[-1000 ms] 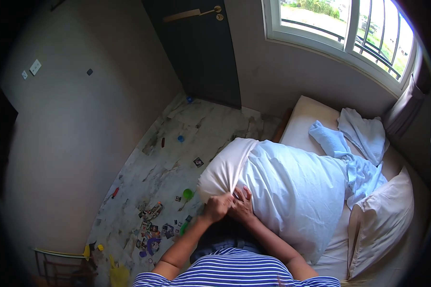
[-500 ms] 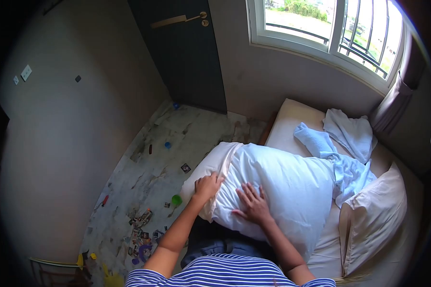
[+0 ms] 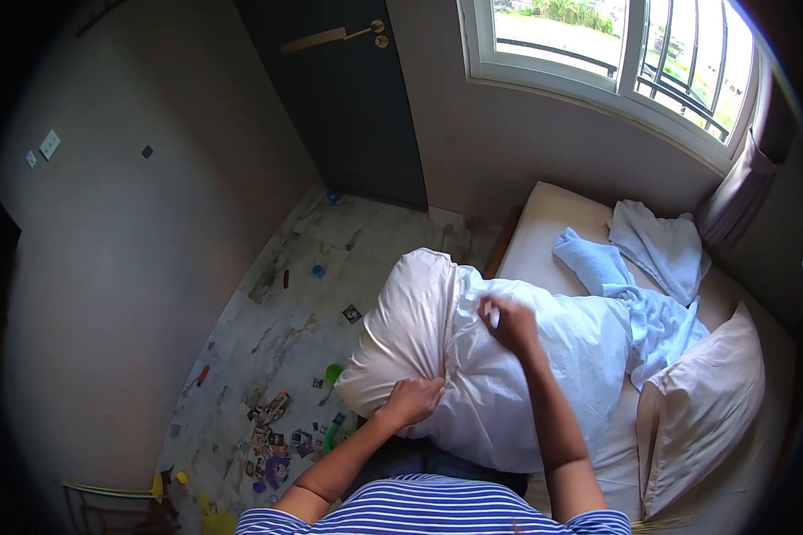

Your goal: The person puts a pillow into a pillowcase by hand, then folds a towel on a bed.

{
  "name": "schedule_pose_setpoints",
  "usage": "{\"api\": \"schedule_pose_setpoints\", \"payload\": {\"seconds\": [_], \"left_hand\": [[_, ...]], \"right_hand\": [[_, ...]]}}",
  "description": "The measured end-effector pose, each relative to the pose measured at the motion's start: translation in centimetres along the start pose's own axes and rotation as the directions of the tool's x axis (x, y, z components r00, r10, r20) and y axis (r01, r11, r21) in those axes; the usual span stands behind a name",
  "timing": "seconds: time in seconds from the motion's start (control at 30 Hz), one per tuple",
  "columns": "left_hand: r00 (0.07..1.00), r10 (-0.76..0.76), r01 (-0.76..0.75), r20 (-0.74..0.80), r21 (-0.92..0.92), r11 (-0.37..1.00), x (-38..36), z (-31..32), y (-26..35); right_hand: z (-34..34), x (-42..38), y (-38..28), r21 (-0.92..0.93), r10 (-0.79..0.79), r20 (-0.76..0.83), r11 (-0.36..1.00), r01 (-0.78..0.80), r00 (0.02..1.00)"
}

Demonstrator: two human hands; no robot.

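A large white pillow [image 3: 553, 383] lies at the bed's near edge, its left end inside a cream pillowcase [image 3: 400, 334]. My left hand [image 3: 412, 401] is closed on the near side of the pillowcase's hem, where cream meets white. Over the pillow's upper left part is my right hand [image 3: 511, 323], fingers curled and smeared by motion; whether it holds anything is not clear.
Blue cloth [image 3: 656, 325] and a pale cloth [image 3: 660, 245] lie on the bed [image 3: 544, 223]. A second cream pillow [image 3: 709, 410] rests at right. Small items, among them a green cup [image 3: 333, 373], litter the floor [image 3: 277, 339]. A dark door [image 3: 348, 116] stands beyond.
The cream pillowcase covers more of the white pillow and bulges fuller. My left hand has moved nearer and right, still gripping the hem. My right hand has lifted off the pillow, moved farther away and curled.
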State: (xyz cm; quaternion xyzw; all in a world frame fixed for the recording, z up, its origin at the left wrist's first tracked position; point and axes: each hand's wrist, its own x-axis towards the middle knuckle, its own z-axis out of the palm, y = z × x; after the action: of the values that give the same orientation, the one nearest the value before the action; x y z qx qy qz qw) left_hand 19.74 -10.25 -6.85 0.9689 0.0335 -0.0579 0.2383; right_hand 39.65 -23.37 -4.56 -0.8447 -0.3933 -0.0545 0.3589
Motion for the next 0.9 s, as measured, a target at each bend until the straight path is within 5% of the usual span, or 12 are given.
{"api": "schedule_pose_setpoints", "payload": {"seconds": [0.03, 0.07, 0.13, 0.2, 0.27, 0.37, 0.53, 0.63, 0.73, 0.8, 0.9], "left_hand": [[1.0, -0.005, 0.005, 0.024, -0.003, 1.0, -0.1, -0.1, 0.0], [0.999, -0.009, 0.009, 0.046, -0.004, 1.0, -0.3, -0.2, -0.1], [0.998, -0.018, 0.019, 0.065, -0.014, 1.0, -0.7, -0.5, -0.2], [0.998, -0.027, 0.028, 0.053, -0.031, 0.999, -1.0, -1.2, -0.6], [0.988, -0.137, 0.129, -0.068, -0.109, 0.986, -0.6, -1.9, -1.6], [0.909, -0.372, 0.326, -0.188, -0.233, 0.916, 1.3, -2.4, -2.2], [0.85, -0.284, 0.314, -0.444, -0.006, 0.95, 7.7, -3.4, -2.8], [0.864, -0.133, 0.113, -0.485, -0.069, 0.991, 8.3, -3.8, -0.2], [0.862, 0.233, -0.304, -0.45, -0.091, 0.948, 5.3, -1.6, 2.9], [0.881, 0.267, -0.348, -0.39, -0.154, 0.925, 3.2, -1.8, 4.2], [0.828, 0.109, -0.244, -0.55, -0.179, 0.953, 3.0, -4.4, 3.3]], "right_hand": [[0.0, 2.8, 1.3, -0.061, -0.093, -0.141, 0.994, 0.086, 0.986], [0.4, 4.8, 3.2, -0.145, -0.062, -0.082, 0.988, 0.05, 0.995], [4.2, 6.0, 8.4, -0.282, 0.259, 0.177, 0.937, -0.203, 0.95], [6.8, 5.0, 10.4, -0.323, 0.423, 0.555, 0.903, -0.283, 0.716], [7.6, 2.7, 9.1, -0.365, 0.347, 0.413, 0.91, -0.196, 0.842], [4.6, 0.9, 6.0, -0.308, 0.294, 0.371, 0.934, -0.182, 0.881], [-1.1, -0.8, 0.1, -0.309, 0.224, 0.314, 0.943, -0.123, 0.923], [-3.8, -1.5, -2.6, -0.357, 0.283, 0.331, 0.921, -0.158, 0.9], [-4.6, -2.1, -2.6, -0.383, 0.32, 0.306, 0.904, -0.191, 0.897], [-4.6, -2.7, -3.2, -0.362, 0.298, 0.286, 0.913, -0.186, 0.911], [-5.0, -3.4, -5.3, -0.275, 0.179, 0.204, 0.954, -0.119, 0.962]]}}
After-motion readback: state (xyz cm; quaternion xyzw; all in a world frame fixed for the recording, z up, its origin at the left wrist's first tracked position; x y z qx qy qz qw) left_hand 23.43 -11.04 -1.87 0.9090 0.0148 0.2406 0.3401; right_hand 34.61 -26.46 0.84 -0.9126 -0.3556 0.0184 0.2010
